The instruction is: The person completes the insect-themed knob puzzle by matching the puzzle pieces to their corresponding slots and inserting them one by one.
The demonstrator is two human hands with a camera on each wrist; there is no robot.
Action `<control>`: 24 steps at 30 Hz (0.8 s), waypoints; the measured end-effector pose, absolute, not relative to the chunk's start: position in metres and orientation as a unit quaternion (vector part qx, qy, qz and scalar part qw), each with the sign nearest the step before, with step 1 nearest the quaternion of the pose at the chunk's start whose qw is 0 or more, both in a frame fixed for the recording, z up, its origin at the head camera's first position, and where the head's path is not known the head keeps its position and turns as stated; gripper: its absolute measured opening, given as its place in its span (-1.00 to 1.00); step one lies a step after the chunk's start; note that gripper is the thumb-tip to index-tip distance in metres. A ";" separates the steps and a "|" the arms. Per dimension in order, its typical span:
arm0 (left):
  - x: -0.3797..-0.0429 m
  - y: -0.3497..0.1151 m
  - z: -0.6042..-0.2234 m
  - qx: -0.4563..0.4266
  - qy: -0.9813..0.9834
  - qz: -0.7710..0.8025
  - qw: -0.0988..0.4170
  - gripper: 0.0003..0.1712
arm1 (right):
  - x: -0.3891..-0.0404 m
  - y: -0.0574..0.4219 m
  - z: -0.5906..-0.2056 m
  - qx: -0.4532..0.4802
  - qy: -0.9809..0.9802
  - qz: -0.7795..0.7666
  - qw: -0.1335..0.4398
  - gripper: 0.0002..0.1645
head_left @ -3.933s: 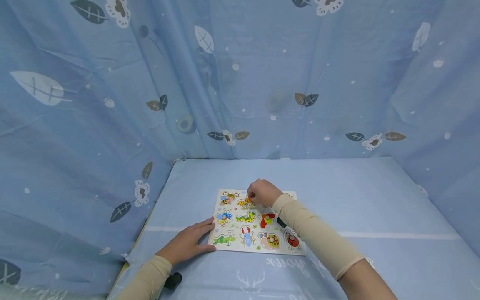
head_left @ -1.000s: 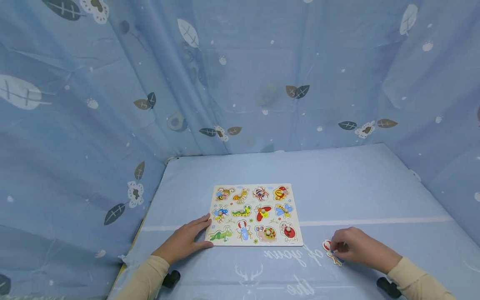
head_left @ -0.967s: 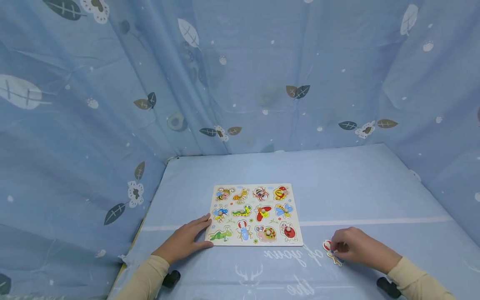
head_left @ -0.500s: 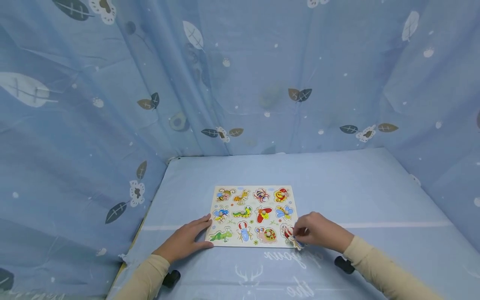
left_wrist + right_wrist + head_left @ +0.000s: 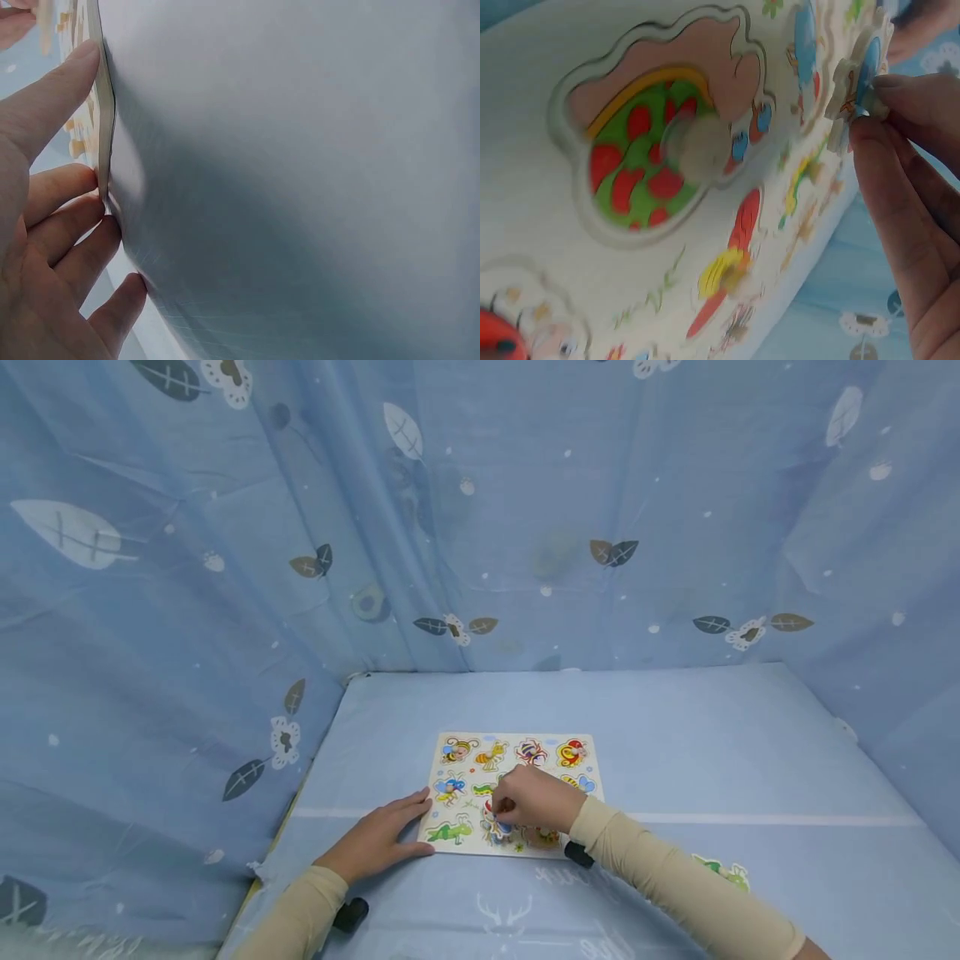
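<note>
A wooden peg puzzle board (image 5: 478,850) printed with insects lies on the table. My left hand (image 5: 377,835) rests along its left edge, fingers spread; the left wrist view shows thumb and fingertips touching the board's edge (image 5: 103,112). Over the lower middle of the board, my right hand (image 5: 536,797) pinches a blue beetle puzzle piece (image 5: 870,67) by its knob. That piece stands tilted, just above the matching beetle picture. Beside it sits a snail piece (image 5: 641,161) with a knob. The right hand and forearm hide part of the board in the head view.
A green grasshopper piece (image 5: 723,871) lies on the table (image 5: 675,735) right of the board, partly behind the right sleeve. A patterned blue curtain (image 5: 525,510) hangs behind and at both sides. Small black devices (image 5: 351,914) sit under the wrists.
My right hand has picked the beetle piece off the table at the right and carried it left over the board. The grasshopper piece has come into view. The left hand stays at the edge.
</note>
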State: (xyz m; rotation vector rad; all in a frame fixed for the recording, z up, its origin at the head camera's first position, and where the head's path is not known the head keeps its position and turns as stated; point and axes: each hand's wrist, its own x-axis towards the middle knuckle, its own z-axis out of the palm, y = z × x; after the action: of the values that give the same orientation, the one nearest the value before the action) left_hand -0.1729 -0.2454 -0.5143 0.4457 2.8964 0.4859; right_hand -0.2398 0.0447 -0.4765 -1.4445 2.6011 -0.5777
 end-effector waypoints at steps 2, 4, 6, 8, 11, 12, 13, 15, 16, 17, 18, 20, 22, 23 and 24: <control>-0.173 -0.246 -0.514 0.147 0.972 0.161 0.086 -0.01 | -0.240 0.039 -0.480 -0.476 0.857 -0.187 0.056 -0.87; -0.173 -0.245 -0.514 0.146 0.973 0.159 0.086 0.00 | -0.240 0.038 -0.483 -0.469 0.860 -0.189 0.061 -0.88; -0.173 -0.244 -0.514 0.145 0.973 0.157 0.084 0.00 | -0.240 0.037 -0.486 -0.463 0.863 -0.189 0.065 -0.88; -0.173 -0.244 -0.514 0.145 0.973 0.158 0.082 -0.01 | -0.240 0.036 -0.488 -0.461 0.864 -0.189 0.069 -0.89; -0.173 -0.244 -0.513 0.149 0.973 0.161 0.077 -0.02 | -0.240 0.034 -0.490 -0.461 0.865 -0.184 0.067 -0.87; -0.172 -0.245 -0.513 0.150 0.972 0.162 0.076 -0.03 | -0.239 0.034 -0.490 -0.462 0.865 -0.182 0.066 -0.86; -0.172 -0.245 -0.513 0.150 0.972 0.162 0.075 -0.03 | -0.239 0.033 -0.491 -0.463 0.865 -0.181 0.064 -0.86; -0.172 -0.245 -0.512 0.151 0.972 0.162 0.076 -0.03 | -0.239 0.033 -0.490 -0.461 0.866 -0.183 0.065 -0.86; -0.172 -0.245 -0.513 0.151 0.972 0.162 0.077 -0.03 | -0.239 0.033 -0.490 -0.459 0.866 -0.187 0.068 -0.87; -0.172 -0.245 -0.513 0.151 0.972 0.162 0.078 -0.03 | -0.239 0.033 -0.490 -0.456 0.866 -0.192 0.072 -0.87; -0.172 -0.245 -0.513 0.150 0.972 0.163 0.079 -0.03 | -0.238 0.033 -0.489 -0.453 0.866 -0.198 0.075 -0.88; -0.172 -0.245 -0.513 0.151 0.972 0.164 0.080 -0.03 | -0.238 0.033 -0.488 -0.447 0.866 -0.210 0.082 -0.90; -0.172 -0.244 -0.513 0.152 0.972 0.164 0.078 -0.03 | -0.238 0.033 -0.488 -0.445 0.864 -0.218 0.088 -0.92; -0.172 -0.244 -0.513 0.152 0.972 0.163 0.078 -0.03 | -0.238 0.032 -0.488 -0.446 0.863 -0.219 0.090 -0.92; -0.172 -0.244 -0.513 0.152 0.972 0.164 0.078 -0.03 | -0.239 0.032 -0.488 -0.447 0.863 -0.218 0.091 -0.92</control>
State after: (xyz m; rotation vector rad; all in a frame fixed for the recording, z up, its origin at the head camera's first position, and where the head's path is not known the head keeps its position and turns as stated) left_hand -0.1722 -0.2443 -0.5125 0.4549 2.9100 0.4908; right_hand -0.2388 0.0317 -0.4884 -1.3278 2.5638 -0.6492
